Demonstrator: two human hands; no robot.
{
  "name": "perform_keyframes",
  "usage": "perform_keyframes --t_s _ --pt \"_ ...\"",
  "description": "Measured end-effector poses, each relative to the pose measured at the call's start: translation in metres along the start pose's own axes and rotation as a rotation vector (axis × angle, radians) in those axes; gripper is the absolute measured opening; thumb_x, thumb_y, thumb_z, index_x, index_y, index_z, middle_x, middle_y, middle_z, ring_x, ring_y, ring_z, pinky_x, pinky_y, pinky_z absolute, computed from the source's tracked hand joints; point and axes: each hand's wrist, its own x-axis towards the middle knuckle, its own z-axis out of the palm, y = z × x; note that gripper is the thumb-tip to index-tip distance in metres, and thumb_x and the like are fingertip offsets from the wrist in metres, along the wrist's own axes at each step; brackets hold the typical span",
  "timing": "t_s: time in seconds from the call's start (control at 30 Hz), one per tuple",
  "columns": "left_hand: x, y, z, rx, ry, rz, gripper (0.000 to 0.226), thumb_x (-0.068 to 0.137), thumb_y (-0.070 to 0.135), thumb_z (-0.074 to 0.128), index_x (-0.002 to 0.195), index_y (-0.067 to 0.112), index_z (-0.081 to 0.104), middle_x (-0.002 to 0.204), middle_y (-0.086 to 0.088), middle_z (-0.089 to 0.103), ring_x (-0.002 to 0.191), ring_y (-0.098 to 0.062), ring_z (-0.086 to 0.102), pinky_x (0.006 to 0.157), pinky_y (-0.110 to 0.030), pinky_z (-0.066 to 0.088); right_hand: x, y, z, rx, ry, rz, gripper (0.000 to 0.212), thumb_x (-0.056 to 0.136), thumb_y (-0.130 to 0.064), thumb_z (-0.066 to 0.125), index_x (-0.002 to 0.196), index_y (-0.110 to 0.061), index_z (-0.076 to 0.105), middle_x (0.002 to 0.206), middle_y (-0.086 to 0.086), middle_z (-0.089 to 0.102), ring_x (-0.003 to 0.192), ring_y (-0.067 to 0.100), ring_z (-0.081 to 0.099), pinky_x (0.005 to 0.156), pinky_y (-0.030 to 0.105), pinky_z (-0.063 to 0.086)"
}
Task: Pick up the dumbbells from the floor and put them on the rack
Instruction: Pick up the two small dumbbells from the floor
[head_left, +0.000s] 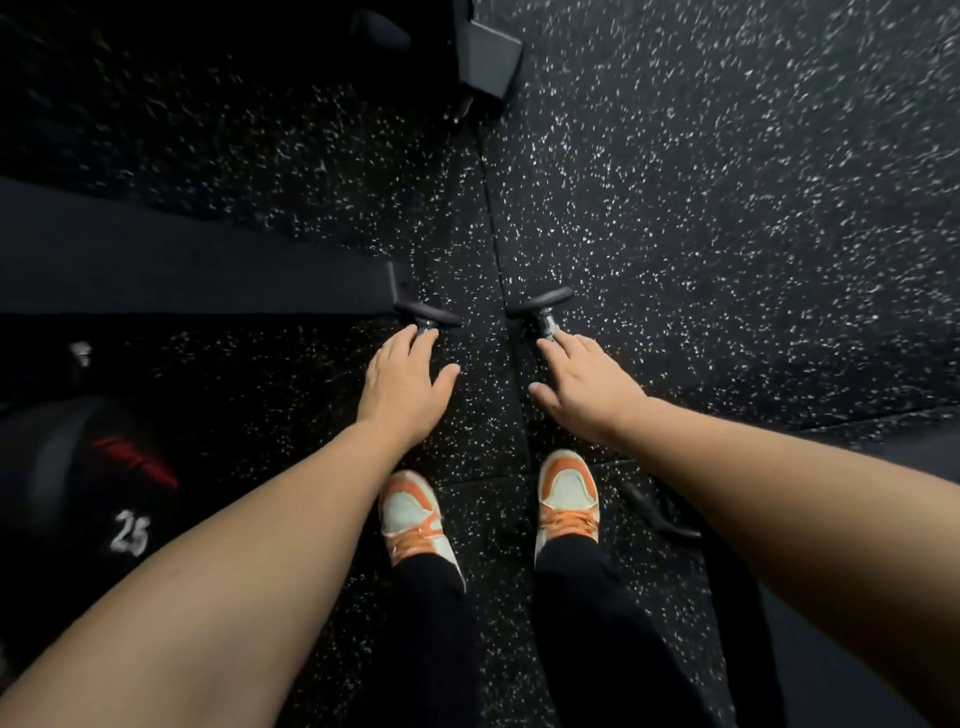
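Two small black dumbbells lie on the speckled rubber floor just ahead of my feet. Of the left dumbbell (429, 315), only the far head and a bit of metal handle show. The right dumbbell (541, 304) shows the same parts. My left hand (402, 387) lies over the left handle with its fingertips on the metal and its thumb spread to the side. My right hand (587, 384) covers the right handle the same way. Neither thumb is wrapped around a handle. The near heads are hidden under my hands.
A long dark padded beam (182, 265) runs in from the left and ends beside the left dumbbell. A big black dumbbell marked 25 (104, 493) sits at lower left. A dark equipment foot (491, 57) stands at the top. My orange-and-white shoes (413, 512) are below my hands.
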Motion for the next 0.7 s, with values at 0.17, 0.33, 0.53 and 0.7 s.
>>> perform_keyframes --t_s 0.17,0.33,0.53,0.7 --pt "0.053 -0.027 0.059 -0.102 -0.011 -0.107 0.069 0.094 0.048 0.048 0.151 0.014 0.028 0.159 -0.012 0.027 0.145 -0.027 0.025 0.117 -0.044 0.022 0.06 0.022 0.059 0.128 -0.027 0.15 0.069 0.096 -0.046 0.047 0.147 -0.004 0.029 0.151 0.02 0.033 0.135 0.037 0.032 0.112 0.047 0.03" --pt "0.089 -0.043 0.097 -0.225 0.042 -0.231 0.075 0.095 0.045 0.052 0.152 0.009 0.02 0.158 -0.015 0.026 0.143 -0.03 0.028 0.115 -0.044 0.027 0.097 0.036 0.097 0.309 0.043 0.332 0.077 0.095 -0.046 0.05 0.151 -0.005 0.017 0.158 0.016 0.023 0.143 0.035 0.022 0.115 0.05 0.026" --pt "0.115 -0.051 0.125 -0.355 0.118 -0.402 0.065 0.092 0.051 0.054 0.138 0.007 0.039 0.138 -0.016 0.049 0.12 -0.033 0.05 0.093 -0.041 0.039 0.122 0.052 0.118 0.392 0.088 0.515 0.076 0.095 -0.048 0.05 0.149 -0.002 0.022 0.146 0.021 0.04 0.134 0.038 0.037 0.109 0.049 0.035" --pt "0.123 -0.067 0.143 -0.409 0.075 -0.481 0.06 0.092 0.052 0.053 0.134 0.011 0.044 0.126 -0.015 0.059 0.112 -0.036 0.056 0.087 -0.041 0.042 0.138 0.06 0.134 0.56 0.106 0.604 0.068 0.094 -0.052 0.045 0.144 -0.008 0.03 0.135 0.021 0.052 0.12 0.041 0.051 0.097 0.047 0.041"
